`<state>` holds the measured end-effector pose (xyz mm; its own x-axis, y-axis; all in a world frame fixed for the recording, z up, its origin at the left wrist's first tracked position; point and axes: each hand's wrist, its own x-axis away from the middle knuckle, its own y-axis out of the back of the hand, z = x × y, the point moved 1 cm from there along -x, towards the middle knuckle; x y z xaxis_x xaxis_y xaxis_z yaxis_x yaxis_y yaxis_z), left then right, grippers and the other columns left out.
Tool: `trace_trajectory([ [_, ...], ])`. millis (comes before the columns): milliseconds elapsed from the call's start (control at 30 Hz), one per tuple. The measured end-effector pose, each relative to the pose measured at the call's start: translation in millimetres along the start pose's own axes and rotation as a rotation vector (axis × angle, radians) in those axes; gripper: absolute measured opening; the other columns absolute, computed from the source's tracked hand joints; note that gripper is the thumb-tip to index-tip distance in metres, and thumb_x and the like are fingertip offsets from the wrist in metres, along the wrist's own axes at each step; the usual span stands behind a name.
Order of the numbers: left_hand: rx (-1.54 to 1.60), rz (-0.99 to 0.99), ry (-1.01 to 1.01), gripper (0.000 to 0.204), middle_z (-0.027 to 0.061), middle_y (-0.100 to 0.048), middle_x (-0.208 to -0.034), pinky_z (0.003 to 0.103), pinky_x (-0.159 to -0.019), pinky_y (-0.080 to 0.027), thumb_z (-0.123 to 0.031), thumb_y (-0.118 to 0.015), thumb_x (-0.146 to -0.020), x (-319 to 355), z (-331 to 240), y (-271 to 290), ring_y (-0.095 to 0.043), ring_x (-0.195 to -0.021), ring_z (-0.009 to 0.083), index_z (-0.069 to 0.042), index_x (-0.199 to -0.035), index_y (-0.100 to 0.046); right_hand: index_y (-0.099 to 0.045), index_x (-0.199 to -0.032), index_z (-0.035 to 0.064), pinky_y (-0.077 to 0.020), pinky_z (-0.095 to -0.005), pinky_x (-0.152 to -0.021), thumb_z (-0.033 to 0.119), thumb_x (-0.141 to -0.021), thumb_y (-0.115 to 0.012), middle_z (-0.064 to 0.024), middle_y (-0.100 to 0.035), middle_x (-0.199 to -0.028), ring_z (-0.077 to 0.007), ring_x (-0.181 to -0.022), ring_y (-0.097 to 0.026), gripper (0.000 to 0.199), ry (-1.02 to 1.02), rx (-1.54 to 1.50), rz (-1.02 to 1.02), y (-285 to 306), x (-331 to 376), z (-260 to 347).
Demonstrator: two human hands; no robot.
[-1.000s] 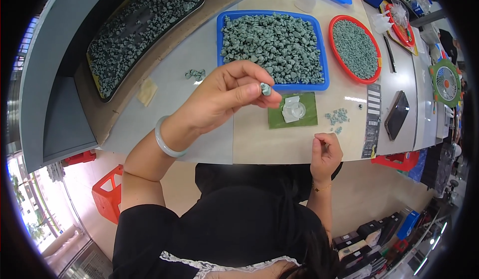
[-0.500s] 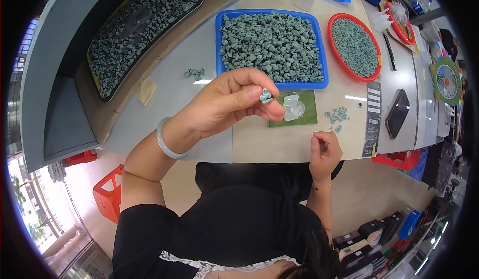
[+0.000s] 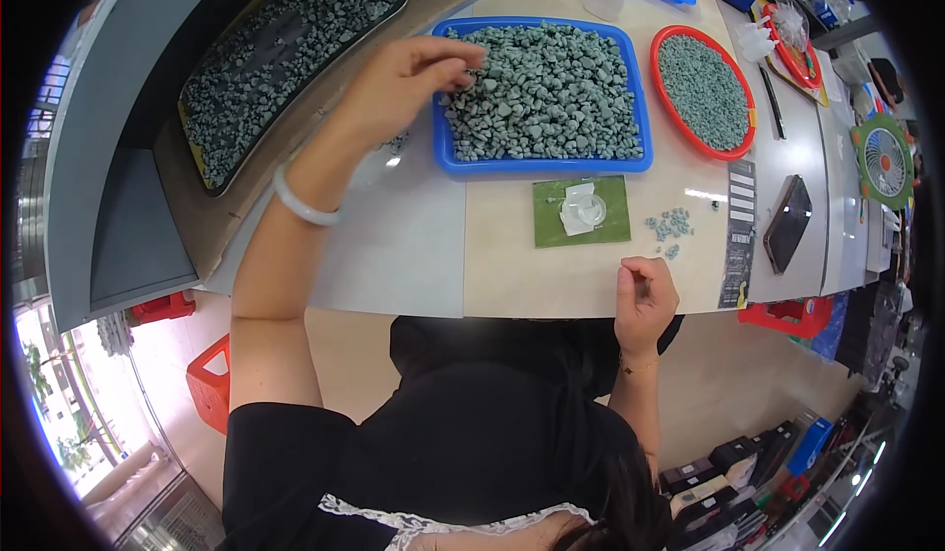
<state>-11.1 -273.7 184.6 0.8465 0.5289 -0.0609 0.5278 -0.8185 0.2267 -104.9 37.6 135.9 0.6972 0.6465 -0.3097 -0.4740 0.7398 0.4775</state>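
Observation:
My left hand [image 3: 418,76] is raised at the left edge of a blue tray [image 3: 546,167]. Its thumb and fingers are bent but apart, and I see nothing between them. The tray is heaped with small grey-green stone pieces [image 3: 551,88]. My right hand [image 3: 646,300] rests at the table's front edge with fingers curled in. Whether anything is inside it is hidden. Beyond it lies a small scatter of pale green pieces [image 3: 670,224]. Left of those, a green mat [image 3: 551,234] bears a small clear round dish [image 3: 592,212] on white paper.
A red round tray [image 3: 658,98] of finer pieces stands right of the blue one. Farther right are a black phone [image 3: 787,226], a dark printed strip [image 3: 737,256] and a black pen [image 3: 771,103]. A dark tray of stones [image 3: 285,39] lies inside the grey cabinet at left.
My left hand has moved up and left, from above the mat to the blue tray's left edge. The stone piece it pinched no longer shows. My right hand has stayed in place.

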Motion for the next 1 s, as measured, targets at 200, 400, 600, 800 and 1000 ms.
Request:
trace_trajectory([
  [200,-0.698,-0.055,0.056,0.017,0.0091,-0.06,-0.082,0.025,-0.068,-0.044,-0.003,-0.059,-0.074,36.8,14.0,35.5,-0.057,-0.073,0.0166,0.001,-0.09,-0.06,-0.055,-0.083,-0.0021,-0.0359,-0.0183,-0.057,-0.004,-0.078,-0.053,-0.0036,-0.049,-0.072,-0.0092,-0.062,-0.044,0.006,-0.021,0.01,-0.008,8.6,-2.5,-5.5],
  [400,-0.771,-0.159,0.088,0.014,0.0106,-0.058,-0.075,0.03,-0.06,-0.045,-0.004,-0.064,-0.068,60.1,32.6,5.2,-0.058,-0.066,0.0211,0.001,-0.08,-0.059,-0.056,-0.08,-0.0014,-0.0377,-0.0207,-0.057,-0.003,-0.075,-0.056,-0.0051,-0.05,-0.069,-0.0112,-0.06,-0.046,0.005,0.007,0.064,-0.01,16.6,-7.2,-13.9],
  [600,-0.82,-0.19,0.114,0.011,0.01,-0.057,-0.07,0.026,-0.057,-0.044,-0.002,-0.063,-0.07,66.3,31.8,-16.0,-0.055,-0.059,0.0172,0.002,-0.08,-0.058,-0.057,-0.081,-0.0006,-0.0413,-0.0216,-0.059,0.0,-0.076,-0.057,-0.0071,-0.055,-0.074,-0.0123,-0.065,-0.052,0.006,-0.082,0.184,-0.048,61.8,-23.4,-36.2],
  [800,-0.662,-0.239,0.184,0.009,0.0085,-0.06,-0.075,0.025,-0.058,-0.046,-0.001,-0.059,-0.072,67.5,12.5,-31.0,-0.057,-0.062,0.0145,0.0,-0.081,-0.059,-0.058,-0.082,-0.001,-0.043,-0.0223,-0.059,0.003,-0.077,-0.057,-0.0058,-0.057,-0.075,-0.0117,-0.066,-0.054,0.006,-0.265,0.353,-0.144,119.4,-47.6,-64.1],
  [1000,0.07,-0.007,0.117,0.011,0.01,-0.06,-0.09,0.024,-0.065,-0.048,0.004,-0.055,-0.076,71.3,-20.5,-70.4,-0.059,-0.072,0.0137,0.002,-0.086,-0.059,-0.058,-0.081,-0.0014,-0.041,-0.022,-0.056,0.002,-0.077,-0.058,-0.0047,-0.056,-0.074,-0.01,-0.062,-0.05,0.005,-0.206,0.44,-0.006,110.0,-54.5,-63.5],
])
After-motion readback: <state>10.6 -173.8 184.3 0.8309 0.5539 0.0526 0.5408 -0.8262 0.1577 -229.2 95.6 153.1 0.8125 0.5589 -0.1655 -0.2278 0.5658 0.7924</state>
